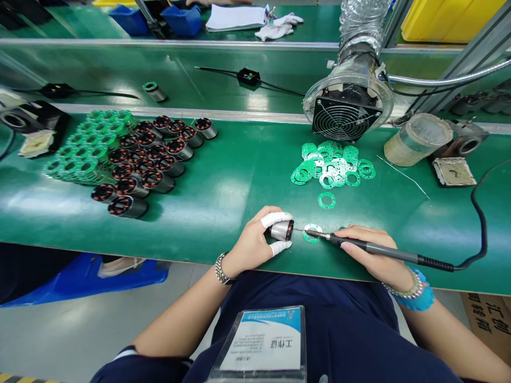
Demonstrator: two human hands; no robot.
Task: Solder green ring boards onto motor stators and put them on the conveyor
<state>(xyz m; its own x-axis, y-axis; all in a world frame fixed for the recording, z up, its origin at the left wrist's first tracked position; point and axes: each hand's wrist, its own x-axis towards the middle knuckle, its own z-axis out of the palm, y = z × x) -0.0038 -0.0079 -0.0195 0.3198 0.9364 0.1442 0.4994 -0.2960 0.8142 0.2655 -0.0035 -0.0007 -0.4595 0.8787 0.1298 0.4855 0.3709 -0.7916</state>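
Note:
My left hand (253, 242), with white covers on the thumb and a finger, grips a motor stator (281, 230), a metal cylinder with dark ends lying on its side. A thin wire runs from its right end toward a ring-shaped green circuit board (312, 239) on the bench. In my right hand (371, 250) is a soldering iron (361, 244), held like a pen. Its tip lies over that ring board, close to the wire; whether they touch I cannot tell. Another ring board (327, 200) lies just beyond, below a loose pile of ring boards (331, 165).
Rows of stators (147, 154) stand at the left, beside stators topped with green boards (88, 141). A fume extractor fan (345, 117) hangs over the pile. At right are a round tub (419, 138), a soldering iron stand (459, 154), a solder wire (403, 176) and the iron's cable (481, 213).

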